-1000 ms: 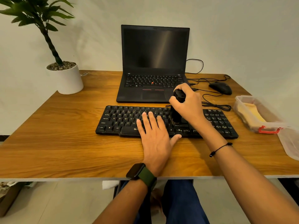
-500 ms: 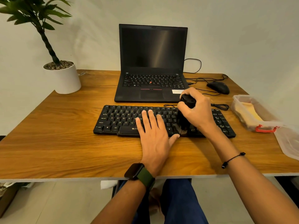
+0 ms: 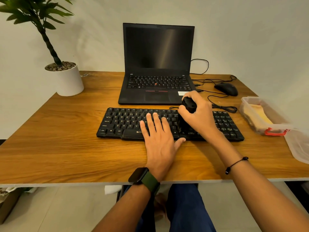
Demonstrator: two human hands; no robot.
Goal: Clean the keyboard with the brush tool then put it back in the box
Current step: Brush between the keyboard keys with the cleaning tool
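- Right hand (image 3: 199,114): fingers and thumb curled round the black brush tool (image 3: 188,113), gripping its rounded top.
- Brush tool: held upright over the right-centre keys of the black keyboard (image 3: 167,124); its lower end meets the keys near the bottom row, though the bristles are too dark to make out clearly.
- Left hand (image 3: 158,139): laid flat, fingers straight and together, resting on the middle keys and front edge of the keyboard; thumb spread toward the brush. It holds nothing.
- Keyboard: lies flat on the wooden desk (image 3: 58,139), parallel to the front edge, just in front of the laptop (image 3: 158,67).
- Laptop: open, screen dark.
- Clear plastic box (image 3: 265,116): at the right edge of the desk, open, with a red latch; yellowish contents inside. Its clear lid (image 3: 299,146) lies just beside it, nearer the front.
- Black mouse (image 3: 226,88): behind the box, cable looped on the desk.
- Potted plant (image 3: 66,77): in a white pot at the far left corner.
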